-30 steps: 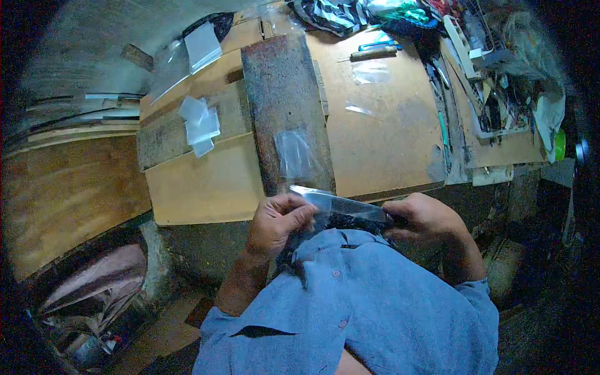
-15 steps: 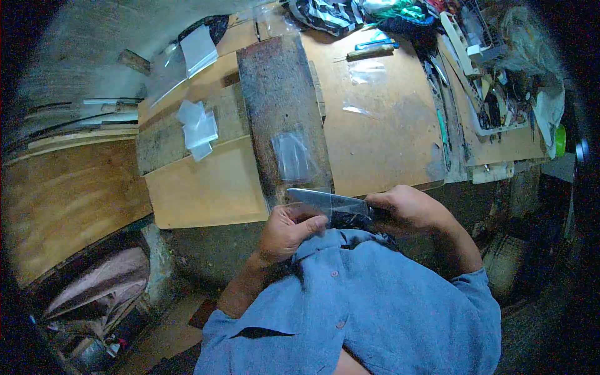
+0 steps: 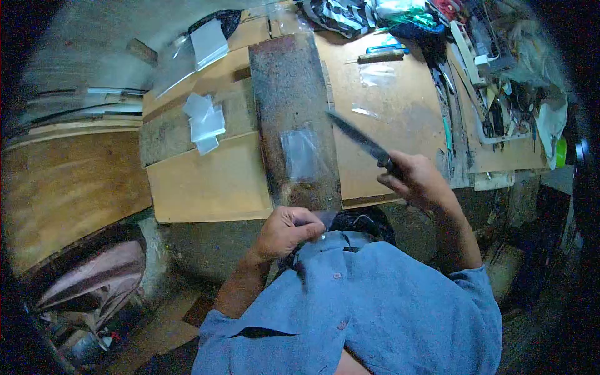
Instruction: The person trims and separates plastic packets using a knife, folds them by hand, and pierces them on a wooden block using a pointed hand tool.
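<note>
My right hand (image 3: 417,178) grips a knife (image 3: 359,136) by its dark handle. The blade points up and left, over the right edge of the long worn board (image 3: 290,81). Close to my shirt, at the board's near end, my left hand (image 3: 289,232) is closed in a pinch. A small translucent piece of plastic film (image 3: 327,218) sticks out from its fingertips; most of it is hidden. On the board, just beyond my left hand, lies a stack of clear plastic sheets (image 3: 301,155).
Left of the board lie more plastic sheets (image 3: 205,122), with a white stack (image 3: 209,44) behind. A wooden-handled awl (image 3: 380,56) and a blue cutter (image 3: 387,47) lie at the back right. A tool basket (image 3: 505,134) stands at the far right.
My right hand has moved the knife away from my left hand, up and to the right, and the blade has turned to point further forward. My left hand stays nearly in place, still pinched.
</note>
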Demonstrator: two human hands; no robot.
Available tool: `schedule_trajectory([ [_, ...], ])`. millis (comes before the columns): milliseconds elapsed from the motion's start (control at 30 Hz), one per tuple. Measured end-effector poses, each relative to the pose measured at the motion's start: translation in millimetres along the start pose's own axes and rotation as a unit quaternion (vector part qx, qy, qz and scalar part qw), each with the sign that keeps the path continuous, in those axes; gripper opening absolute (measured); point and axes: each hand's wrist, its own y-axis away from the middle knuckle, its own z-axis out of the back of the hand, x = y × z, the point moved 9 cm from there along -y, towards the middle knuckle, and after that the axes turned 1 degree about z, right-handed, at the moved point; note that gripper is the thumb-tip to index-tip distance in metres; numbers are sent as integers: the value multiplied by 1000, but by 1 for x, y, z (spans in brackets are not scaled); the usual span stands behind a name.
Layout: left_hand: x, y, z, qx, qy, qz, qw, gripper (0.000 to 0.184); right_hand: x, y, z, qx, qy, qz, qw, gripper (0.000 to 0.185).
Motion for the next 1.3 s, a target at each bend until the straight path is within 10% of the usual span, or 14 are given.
schedule_trajectory([
  [100, 12, -11, 12, -52, 10, -4, 999, 10, 2, -16, -41, 20, -304, 45, 951, 28],
  [367, 18, -27, 26, -147, 127, -15, 981, 13, 28, -63, -112, -9, -507, 25, 861, 27],
  [600, 62, -19, 68, -250, 104, -46, 962, 37, 3, -121, -101, -150, -216, 53, 963, 35],
  [1300, 59, -13, 62, -258, 101, -66, 959, 40, -111, -113, 12, -286, 112, -45, 951, 35],
])
